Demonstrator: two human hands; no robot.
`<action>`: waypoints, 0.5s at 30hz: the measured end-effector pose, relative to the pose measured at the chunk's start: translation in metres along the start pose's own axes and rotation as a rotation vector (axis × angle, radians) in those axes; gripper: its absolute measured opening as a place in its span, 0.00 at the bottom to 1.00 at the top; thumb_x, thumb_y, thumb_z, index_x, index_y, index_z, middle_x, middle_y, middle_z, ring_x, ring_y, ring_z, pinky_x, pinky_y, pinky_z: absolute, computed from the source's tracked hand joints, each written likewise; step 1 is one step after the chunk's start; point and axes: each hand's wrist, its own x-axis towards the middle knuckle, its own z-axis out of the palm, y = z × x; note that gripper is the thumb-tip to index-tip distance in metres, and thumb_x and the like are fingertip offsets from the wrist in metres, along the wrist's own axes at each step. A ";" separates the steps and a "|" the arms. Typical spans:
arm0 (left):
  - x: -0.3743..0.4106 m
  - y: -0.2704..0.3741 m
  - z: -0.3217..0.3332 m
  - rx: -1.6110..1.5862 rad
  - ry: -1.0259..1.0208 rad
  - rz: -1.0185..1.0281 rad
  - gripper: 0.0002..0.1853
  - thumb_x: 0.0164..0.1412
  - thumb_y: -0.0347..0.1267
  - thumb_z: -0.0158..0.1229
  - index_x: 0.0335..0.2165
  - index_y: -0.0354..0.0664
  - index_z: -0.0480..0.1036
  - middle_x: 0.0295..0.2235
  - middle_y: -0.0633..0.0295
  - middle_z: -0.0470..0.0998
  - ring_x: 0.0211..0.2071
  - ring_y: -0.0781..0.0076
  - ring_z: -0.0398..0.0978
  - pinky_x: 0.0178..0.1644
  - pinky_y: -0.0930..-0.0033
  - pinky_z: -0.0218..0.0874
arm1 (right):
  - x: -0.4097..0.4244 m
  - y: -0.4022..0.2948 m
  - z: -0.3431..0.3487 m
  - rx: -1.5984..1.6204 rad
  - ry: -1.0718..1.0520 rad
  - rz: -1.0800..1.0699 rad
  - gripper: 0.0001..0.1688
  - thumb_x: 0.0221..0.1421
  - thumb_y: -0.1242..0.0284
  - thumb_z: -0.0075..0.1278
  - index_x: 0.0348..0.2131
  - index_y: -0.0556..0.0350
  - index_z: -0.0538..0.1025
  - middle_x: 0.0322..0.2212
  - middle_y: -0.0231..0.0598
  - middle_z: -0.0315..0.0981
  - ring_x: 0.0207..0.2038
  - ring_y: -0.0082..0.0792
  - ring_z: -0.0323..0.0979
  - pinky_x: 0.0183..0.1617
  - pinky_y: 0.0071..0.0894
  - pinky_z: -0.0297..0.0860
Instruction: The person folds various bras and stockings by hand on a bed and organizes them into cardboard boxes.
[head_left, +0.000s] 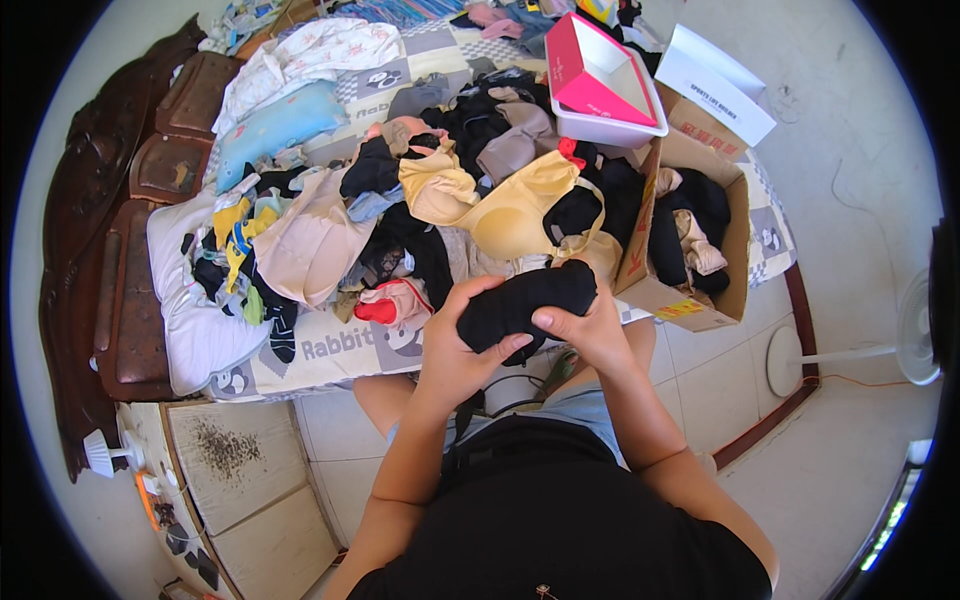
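Observation:
A rolled black garment (525, 304) is held between my two hands, near the front edge of the bed. My left hand (463, 337) grips its left end, thumb on the near side. Around its right end are the fingers and thumb of my right hand (589, 322). Just beyond lies a yellow bra (517, 210) on a mixed heap of clothes. A beige garment (315, 236) and a red-trimmed piece (394, 301) lie to the left. At the right, an open cardboard box (697, 319) contains black and beige clothes (697, 240).
A white plastic tub (607, 131) holds a pink box (570, 71); a white box lid (712, 86) is behind the cardboard box. Pillows (210, 300) lie by the wooden headboard (97, 225). A white fan (787, 360) stands at the right, a bedside cabinet (247, 465) at lower left.

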 end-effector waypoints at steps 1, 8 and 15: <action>0.000 0.001 0.000 -0.007 0.014 -0.025 0.29 0.41 0.29 0.69 0.44 0.35 0.67 0.36 0.58 0.74 0.37 0.67 0.73 0.45 0.71 0.62 | 0.001 0.002 0.000 -0.034 -0.044 -0.067 0.36 0.34 0.70 0.68 0.42 0.60 0.66 0.36 0.32 0.69 0.39 0.21 0.66 0.45 0.23 0.63; -0.004 -0.007 -0.004 -0.376 -0.030 -0.334 0.26 0.58 0.47 0.53 0.37 0.30 0.71 0.32 0.63 0.73 0.32 0.77 0.69 0.38 0.75 0.61 | 0.000 0.006 0.004 0.090 -0.145 -0.072 0.38 0.37 0.75 0.66 0.47 0.60 0.65 0.40 0.34 0.69 0.43 0.24 0.66 0.49 0.26 0.63; 0.000 -0.006 0.003 -0.037 0.010 -0.013 0.31 0.41 0.32 0.70 0.44 0.37 0.66 0.43 0.56 0.68 0.45 0.67 0.67 0.49 0.68 0.58 | 0.005 0.013 0.009 0.337 0.110 0.138 0.25 0.46 0.74 0.60 0.43 0.62 0.68 0.37 0.35 0.71 0.40 0.24 0.68 0.45 0.26 0.66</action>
